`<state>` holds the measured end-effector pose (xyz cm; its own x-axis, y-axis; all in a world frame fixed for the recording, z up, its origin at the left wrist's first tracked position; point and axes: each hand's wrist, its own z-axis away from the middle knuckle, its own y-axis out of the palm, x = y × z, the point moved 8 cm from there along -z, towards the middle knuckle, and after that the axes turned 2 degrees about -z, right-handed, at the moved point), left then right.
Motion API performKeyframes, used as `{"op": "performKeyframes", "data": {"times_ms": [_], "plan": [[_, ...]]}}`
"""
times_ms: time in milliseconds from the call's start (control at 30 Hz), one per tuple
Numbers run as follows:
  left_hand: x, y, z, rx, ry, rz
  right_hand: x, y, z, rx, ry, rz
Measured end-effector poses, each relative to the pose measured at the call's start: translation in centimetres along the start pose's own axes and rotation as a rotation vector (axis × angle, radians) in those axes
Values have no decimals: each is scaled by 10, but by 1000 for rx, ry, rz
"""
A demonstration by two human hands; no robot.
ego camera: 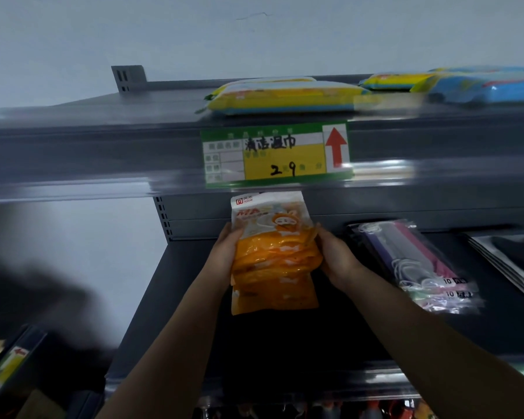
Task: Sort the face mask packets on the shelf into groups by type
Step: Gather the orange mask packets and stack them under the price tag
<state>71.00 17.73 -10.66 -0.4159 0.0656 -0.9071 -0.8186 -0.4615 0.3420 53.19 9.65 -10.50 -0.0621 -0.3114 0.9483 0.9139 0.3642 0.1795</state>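
We hold orange mask packet stack (274, 255) between both hands, left hand (224, 252) and right hand (336, 255) gripping its sides, over shelf (170, 297), left of mixed-colour mask packets (418, 261). Step, we judge: squaring orange group. Next: set stack down flat, apart from mixed-colour packets.

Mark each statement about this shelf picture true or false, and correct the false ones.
1. Both hands hold the orange packets. True: the left hand grips one side and the right hand the other.
2. The purple and pink packets lie to the left of the orange ones. False: they lie to the right.
3. The price tag carries a red arrow pointing up. True.
4. The yellow packs lie on the same shelf as the orange packets. False: they lie on the shelf above.
5. The dark packets at the far right are in the right hand. False: they lie on the shelf, untouched.
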Motion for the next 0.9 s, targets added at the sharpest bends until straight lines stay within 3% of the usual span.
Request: {"op": "performKeyframes", "data": {"times_ms": [300, 667, 900], "plan": [[1, -2, 0, 13, -26, 5, 12, 5, 0, -1, -84, -12], [-15, 32, 10, 187, -7, -90, 23, -24, 2, -172, -186, 123], [-16, 26, 12, 134, 27, -122, 30, -13, 9, -118, -218, 84]]}}
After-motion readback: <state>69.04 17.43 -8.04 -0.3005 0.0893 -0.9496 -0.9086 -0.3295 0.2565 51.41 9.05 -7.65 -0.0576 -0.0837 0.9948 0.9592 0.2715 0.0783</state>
